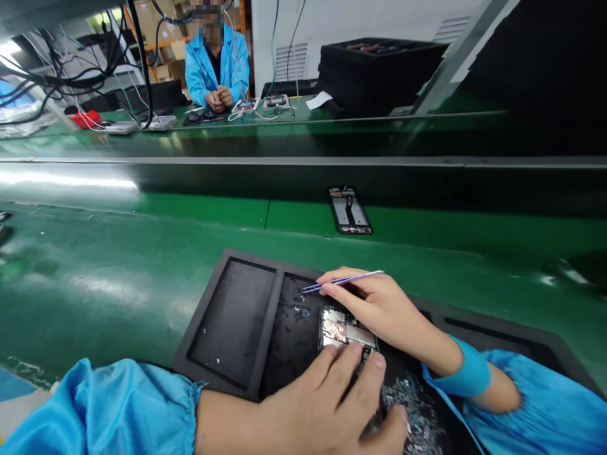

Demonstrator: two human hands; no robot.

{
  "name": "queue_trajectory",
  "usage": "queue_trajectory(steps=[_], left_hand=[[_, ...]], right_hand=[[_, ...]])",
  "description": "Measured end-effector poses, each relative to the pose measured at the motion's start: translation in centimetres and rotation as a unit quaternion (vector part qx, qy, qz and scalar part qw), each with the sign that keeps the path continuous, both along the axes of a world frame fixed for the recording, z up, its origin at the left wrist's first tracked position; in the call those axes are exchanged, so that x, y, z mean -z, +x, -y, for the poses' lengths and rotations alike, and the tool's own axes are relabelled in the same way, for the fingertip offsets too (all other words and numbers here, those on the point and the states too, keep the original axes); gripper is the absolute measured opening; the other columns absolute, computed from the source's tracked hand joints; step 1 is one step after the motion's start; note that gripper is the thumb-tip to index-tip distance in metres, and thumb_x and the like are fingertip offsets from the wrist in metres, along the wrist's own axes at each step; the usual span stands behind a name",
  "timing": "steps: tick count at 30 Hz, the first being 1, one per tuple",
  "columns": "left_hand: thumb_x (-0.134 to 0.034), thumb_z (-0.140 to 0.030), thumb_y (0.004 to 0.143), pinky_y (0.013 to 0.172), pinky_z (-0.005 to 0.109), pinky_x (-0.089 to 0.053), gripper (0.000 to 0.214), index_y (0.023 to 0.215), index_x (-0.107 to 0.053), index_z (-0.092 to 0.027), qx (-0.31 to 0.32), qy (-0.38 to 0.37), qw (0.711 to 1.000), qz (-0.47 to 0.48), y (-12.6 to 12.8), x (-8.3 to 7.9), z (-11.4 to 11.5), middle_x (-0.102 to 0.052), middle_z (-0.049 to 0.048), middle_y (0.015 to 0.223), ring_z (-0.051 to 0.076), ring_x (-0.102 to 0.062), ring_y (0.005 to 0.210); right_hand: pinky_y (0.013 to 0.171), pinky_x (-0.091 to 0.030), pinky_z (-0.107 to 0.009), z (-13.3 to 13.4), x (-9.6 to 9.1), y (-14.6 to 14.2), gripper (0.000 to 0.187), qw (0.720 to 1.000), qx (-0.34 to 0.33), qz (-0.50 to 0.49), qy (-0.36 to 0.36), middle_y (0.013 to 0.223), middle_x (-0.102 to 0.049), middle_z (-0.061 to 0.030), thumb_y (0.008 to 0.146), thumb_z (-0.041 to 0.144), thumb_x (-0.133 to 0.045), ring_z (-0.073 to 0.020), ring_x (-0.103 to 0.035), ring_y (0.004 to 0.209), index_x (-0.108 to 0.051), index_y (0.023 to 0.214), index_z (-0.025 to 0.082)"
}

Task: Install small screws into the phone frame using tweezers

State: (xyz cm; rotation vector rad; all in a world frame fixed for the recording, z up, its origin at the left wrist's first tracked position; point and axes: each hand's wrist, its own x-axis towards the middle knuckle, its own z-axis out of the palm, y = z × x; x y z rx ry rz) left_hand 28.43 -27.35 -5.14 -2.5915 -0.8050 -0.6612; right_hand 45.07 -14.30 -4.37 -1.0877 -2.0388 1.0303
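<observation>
We pin the opened phone [346,332] in the foam tray [227,316] with our left hand [325,401] spread flat while our right hand's [384,309] grip pinches tweezers [344,280] just above it, work that likely needs a steady tip.

Head-worn view, forward and downward.

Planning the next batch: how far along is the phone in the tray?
Likely done: another phone lies out on the belt. In hand: the left hand steadies an open phone in the tray while the right hand holds tweezers over it. Left: its insides are uncovered, and small parts lie loose nearby.
</observation>
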Motion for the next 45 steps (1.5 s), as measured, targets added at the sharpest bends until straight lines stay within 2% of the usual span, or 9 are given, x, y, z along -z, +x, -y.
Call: queue_trajectory(steps=[5, 13, 16, 20, 24, 27, 31, 38, 45], left_hand=[[-0.055, -0.037, 0.099, 0.11, 0.049, -0.042, 0.042, 0.131, -0.059, -0.01, 0.018, -0.008, 1.0, -0.008, -0.1, -0.2, 0.0, -0.06, 0.0237, 0.133, 0.038, -0.06, 0.124], [-0.05, -0.035, 0.101, 0.11, 0.049, -0.041, 0.041, 0.131, -0.058, -0.01, 0.025, -0.02, 0.999, -0.035, -0.5, -0.9, -0.2, -0.06, 0.0242, 0.133, 0.038, -0.06, 0.124], [-0.049, -0.036, 0.101, 0.11, 0.049, -0.041, 0.043, 0.134, -0.057, -0.009, 0.027, -0.034, 0.998, -0.051, -0.6, -1.1, -0.1, -0.058, 0.0247, 0.134, 0.039, -0.058, 0.125], [-0.043, -0.062, 0.101, 0.113, 0.052, -0.036, 0.069, 0.146, -0.046, -0.01, 0.018, -0.075, 0.994, -0.077, -0.8, -1.3, 0.1, -0.05, 0.0263, 0.142, 0.044, -0.05, 0.133], [-0.035, -0.088, 0.089, 0.116, 0.057, -0.032, 0.1, 0.154, -0.035, -0.013, -0.008, -0.113, 0.992, -0.061, -0.9, -1.4, 0.2, -0.04, 0.03, 0.149, 0.049, -0.038, 0.14], [-0.036, -0.09, 0.087, 0.117, 0.057, -0.031, 0.102, 0.153, -0.036, -0.012, 0.0, -0.142, 0.988, -0.062, -0.9, -1.5, 0.2, -0.039, 0.032, 0.147, 0.049, -0.033, 0.143], [-0.04, -0.086, 0.09, 0.117, 0.058, -0.03, 0.096, 0.151, -0.038, -0.012, 0.006, -0.159, 0.985, -0.073, -0.9, -1.8, 0.1, -0.036, 0.0332, 0.149, 0.048, -0.027, 0.146], [-0.034, -0.091, 0.087, 0.117, 0.059, -0.029, 0.102, 0.151, -0.039, -0.012, 0.011, -0.151, 0.987, -0.058, -0.8, -1.2, 0.1, -0.037, 0.0328, 0.148, 0.049, -0.029, 0.145], [-0.032, -0.093, 0.085, 0.116, 0.058, -0.032, 0.105, 0.152, -0.039, -0.012, 0.007, -0.146, 0.987, -0.061, -0.9, -1.2, 0.2, -0.038, 0.0322, 0.148, 0.048, -0.03, 0.145]], right_hand=[[0.086, -0.053, -0.036, 0.1, 0.0, -0.1, 0.027, 1.0, -0.006, 0.006, 0.003, 0.102, -0.076, -0.0006, 0.097, 0.044, -0.06, -0.0226, -0.071, 0.093, -0.077, 0.091, 0.024], [0.085, -0.053, -0.033, 0.0, 0.0, -0.2, 0.027, 1.0, -0.023, 0.002, 0.011, 0.101, -0.076, -0.0007, 0.098, 0.041, -0.06, -0.0208, -0.071, 0.091, -0.077, 0.088, 0.023], [0.08, -0.054, -0.033, 0.0, 0.1, -0.2, 0.033, 1.0, -0.001, -0.014, 0.007, 0.099, -0.076, -0.0035, 0.097, 0.044, -0.06, -0.0217, -0.071, 0.088, -0.075, 0.078, 0.022], [0.061, -0.054, -0.028, 0.4, -0.6, 0.3, 0.035, 0.994, 0.071, -0.077, -0.041, 0.09, -0.075, -0.007, 0.093, 0.05, -0.065, -0.0179, -0.067, 0.068, -0.073, 0.08, 0.019], [0.058, -0.054, -0.025, 1.2, -2.0, 1.1, 0.032, 0.986, 0.082, -0.135, -0.06, 0.071, -0.07, -0.0036, 0.09, 0.049, -0.071, -0.0152, -0.064, 0.058, -0.073, 0.087, 0.018], [0.05, -0.05, -0.023, 1.7, -2.5, 1.4, 0.032, 0.983, 0.106, -0.147, -0.042, 0.061, -0.066, -0.0018, 0.088, 0.048, -0.074, -0.0137, -0.06, 0.049, -0.07, 0.076, 0.018], [0.047, -0.043, -0.023, 2.0, -2.2, 1.3, 0.039, 0.983, 0.137, -0.116, 0.034, 0.053, -0.063, 0.0, 0.09, 0.043, -0.073, -0.0122, -0.057, 0.046, -0.061, 0.06, 0.019], [0.051, -0.04, -0.026, 1.8, -1.0, 0.9, 0.038, 0.982, 0.112, -0.053, 0.141, 0.054, -0.06, 0.003, 0.095, 0.038, -0.068, -0.011, -0.052, 0.047, -0.063, 0.063, 0.019], [0.051, -0.04, -0.028, 1.9, -1.6, 0.6, 0.045, 0.984, 0.119, -0.031, 0.13, 0.053, -0.058, 0.0014, 0.097, 0.048, -0.063, -0.013, -0.05, 0.048, -0.062, 0.062, 0.019]])
